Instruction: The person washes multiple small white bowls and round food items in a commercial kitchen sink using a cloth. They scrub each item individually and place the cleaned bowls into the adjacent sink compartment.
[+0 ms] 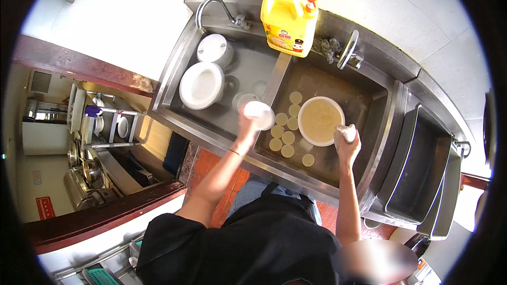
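My left hand (246, 128) grips a small white dish (261, 115), blurred, near the divider between two stainless-steel basins. A bunched, light-coloured scrubbing cloth (347, 133) is in my right hand (349, 148), over the right basin (348, 87). Beside that hand, a large round white bowl (321, 120) full of cloudy liquid sits in the murky water. Several small round cups or dishes (288, 137) lie in the water to its left. In the left basin (253, 61), stacked white bowls or plates (201, 85) stand next to another white stack (214, 49); small round dishes (246, 101) lie near my left hand.
A yellow detergent jug (289, 25) with a red pump stands behind the divider. Faucets rise over the left (214, 2) and right (348, 49) basins, with a wire scrubber (328, 48) between them. Deep dark trays (420, 166) stand at the right. An opening at left shows shelves (113, 126).
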### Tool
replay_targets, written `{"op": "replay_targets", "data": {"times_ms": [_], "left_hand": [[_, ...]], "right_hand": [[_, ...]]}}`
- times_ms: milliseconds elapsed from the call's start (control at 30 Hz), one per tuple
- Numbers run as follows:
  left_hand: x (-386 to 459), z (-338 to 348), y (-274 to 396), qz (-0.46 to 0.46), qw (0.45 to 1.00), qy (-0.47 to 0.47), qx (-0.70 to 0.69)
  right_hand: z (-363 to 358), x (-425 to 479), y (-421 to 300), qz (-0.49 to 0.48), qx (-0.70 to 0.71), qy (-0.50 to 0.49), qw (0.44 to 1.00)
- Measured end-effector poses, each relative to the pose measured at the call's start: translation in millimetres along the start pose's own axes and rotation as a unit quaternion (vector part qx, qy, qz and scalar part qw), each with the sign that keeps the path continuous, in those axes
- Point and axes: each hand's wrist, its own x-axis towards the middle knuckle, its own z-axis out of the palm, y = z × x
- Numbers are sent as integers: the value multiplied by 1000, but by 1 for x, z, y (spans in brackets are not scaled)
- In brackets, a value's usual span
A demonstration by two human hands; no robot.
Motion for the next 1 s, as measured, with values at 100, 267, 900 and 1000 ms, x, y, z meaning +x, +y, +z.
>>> {"op": "replay_targets", "data": {"times_ms": [100, 267, 900, 1000], "left_hand": [[67, -66, -15, 61, 908, 123, 397], [125, -105, -74, 75, 846, 103, 519], [-4, 38, -70, 288, 848, -235, 378], [-22, 48, -142, 25, 805, -345, 482]], "right_hand": [[-5, -24, 0, 81, 41, -34, 995], [4, -64, 18, 149, 58, -61, 985], [38, -75, 158, 179, -196, -434, 861], [63, -91, 172, -30, -374, -496, 783]]}}
